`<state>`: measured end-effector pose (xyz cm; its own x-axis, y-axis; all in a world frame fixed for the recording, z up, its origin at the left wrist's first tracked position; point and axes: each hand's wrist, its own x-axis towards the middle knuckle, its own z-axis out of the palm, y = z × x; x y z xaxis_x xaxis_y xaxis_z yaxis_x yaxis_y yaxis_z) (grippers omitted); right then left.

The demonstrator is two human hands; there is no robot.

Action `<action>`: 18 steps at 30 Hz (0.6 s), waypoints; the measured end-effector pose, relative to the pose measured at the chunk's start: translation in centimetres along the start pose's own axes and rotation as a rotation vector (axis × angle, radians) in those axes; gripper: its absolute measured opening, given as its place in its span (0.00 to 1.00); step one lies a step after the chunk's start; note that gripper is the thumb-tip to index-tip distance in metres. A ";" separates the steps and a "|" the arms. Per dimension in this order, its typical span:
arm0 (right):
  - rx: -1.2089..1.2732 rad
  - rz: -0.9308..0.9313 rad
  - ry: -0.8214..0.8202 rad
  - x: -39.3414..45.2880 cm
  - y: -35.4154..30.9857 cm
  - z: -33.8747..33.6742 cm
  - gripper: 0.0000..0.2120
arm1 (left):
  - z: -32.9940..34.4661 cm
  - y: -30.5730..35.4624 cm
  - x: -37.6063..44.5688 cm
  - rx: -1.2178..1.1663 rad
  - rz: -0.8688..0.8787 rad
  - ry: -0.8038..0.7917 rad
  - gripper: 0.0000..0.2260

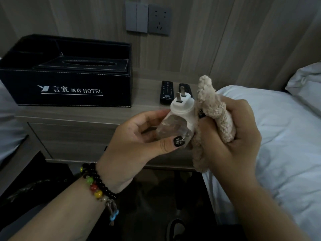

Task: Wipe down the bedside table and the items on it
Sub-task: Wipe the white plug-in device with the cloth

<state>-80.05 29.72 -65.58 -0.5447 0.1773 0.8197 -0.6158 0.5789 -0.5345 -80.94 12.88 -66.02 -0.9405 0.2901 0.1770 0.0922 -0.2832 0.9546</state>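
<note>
My left hand [139, 145] holds a white plug-in device with a clear bottle [177, 122], its two metal prongs pointing up, in front of the bedside table [83, 119]. My right hand [231, 136] grips a beige fluffy cloth [213, 108] bunched against the right side of the device. Two black remote controls [167, 92] lie side by side on the table behind the device; the right one is partly hidden. A black hotel tissue box organiser [69, 84] stands on the table's left part.
A bed with white sheets [278, 136] and a pillow [307, 87] lies to the right. Wall switches and a socket [159, 20] sit above the table. Another white bed edge [8, 119] is at far left. The floor below is dark.
</note>
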 end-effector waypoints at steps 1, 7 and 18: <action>0.003 -0.017 -0.023 -0.3 -0.1 0.1 0.12 | -0.2 -0.1 0.1 -0.014 0.008 0.003 0.27; 0.074 -0.020 -0.124 -0.9 -0.8 0.6 0.14 | -1.1 0.2 0.3 0.021 0.031 -0.070 0.32; 0.178 0.334 -0.090 -0.3 -0.4 1.0 0.06 | -1.7 0.4 0.6 -0.208 -0.121 -0.155 0.22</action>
<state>-80.17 28.65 -65.83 -0.7746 0.2575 0.5777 -0.4813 0.3526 -0.8025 -82.00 11.42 -65.96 -0.8780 0.4648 0.1141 -0.1020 -0.4147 0.9042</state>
